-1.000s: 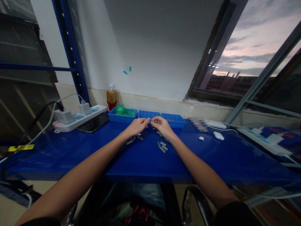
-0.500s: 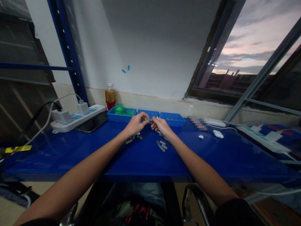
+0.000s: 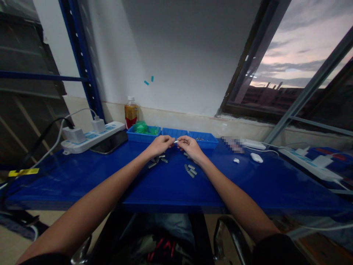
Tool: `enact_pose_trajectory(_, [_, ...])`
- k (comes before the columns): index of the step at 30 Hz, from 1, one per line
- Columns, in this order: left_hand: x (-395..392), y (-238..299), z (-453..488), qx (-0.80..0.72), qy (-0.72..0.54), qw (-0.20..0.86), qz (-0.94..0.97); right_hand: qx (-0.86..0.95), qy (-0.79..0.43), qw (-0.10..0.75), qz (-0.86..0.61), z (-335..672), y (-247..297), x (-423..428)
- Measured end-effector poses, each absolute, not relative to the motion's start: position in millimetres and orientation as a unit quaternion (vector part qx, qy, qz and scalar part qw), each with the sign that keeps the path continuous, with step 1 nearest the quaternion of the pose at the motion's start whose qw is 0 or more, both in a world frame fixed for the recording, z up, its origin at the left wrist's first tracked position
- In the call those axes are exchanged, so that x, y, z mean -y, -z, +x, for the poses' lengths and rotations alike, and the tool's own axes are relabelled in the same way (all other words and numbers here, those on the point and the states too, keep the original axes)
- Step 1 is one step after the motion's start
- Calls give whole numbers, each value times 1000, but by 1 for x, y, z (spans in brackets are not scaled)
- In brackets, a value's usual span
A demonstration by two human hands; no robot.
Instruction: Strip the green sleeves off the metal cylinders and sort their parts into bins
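Observation:
Between my hands, just in front of the blue bins, is a small light metallic piece (image 3: 176, 141). My left hand (image 3: 160, 144) pinches its left end with closed fingers. On the other end, the fingertips of my right hand (image 3: 190, 146) are closed too. Several small grey metal pieces (image 3: 152, 165) lie on the table near my left wrist, partly hidden by it. Another group of grey metal pieces (image 3: 191, 170) rests below my right hand. The exact kind of these pieces is too small to make out.
Behind my hands stand a blue bin with green plastic (image 3: 143, 131), a middle blue bin (image 3: 174, 132) and a right bin with small parts (image 3: 204, 140). A bottle (image 3: 131, 113), a phone (image 3: 109, 142) and a power strip (image 3: 93, 137) are left; white earbud case (image 3: 256, 158) right.
The held piece now looks brighter and turned slightly between my fingertips. My right fingers have straightened a little. The view has shifted slightly; the loose pieces stay where they were.

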State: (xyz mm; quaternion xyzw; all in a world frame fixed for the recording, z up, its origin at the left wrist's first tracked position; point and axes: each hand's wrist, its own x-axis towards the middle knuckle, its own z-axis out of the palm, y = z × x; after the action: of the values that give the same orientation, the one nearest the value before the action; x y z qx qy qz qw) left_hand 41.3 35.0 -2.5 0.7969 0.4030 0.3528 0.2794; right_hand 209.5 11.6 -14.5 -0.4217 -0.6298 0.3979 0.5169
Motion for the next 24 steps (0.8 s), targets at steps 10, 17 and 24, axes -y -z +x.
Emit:
enact_pose_trajectory(10, [-40,5,43,-340,-442,292,777,613,-404,505,-454,209,13,-15])
enact_pose_trajectory(17, [-39,7,46,-330,-454,274,781,614,-403,503,-455,207,18,-15])
enact_pose_trajectory(24, [-53,5,17,-370,-255,141,882,665,-173,553,-472,219,19,-24])
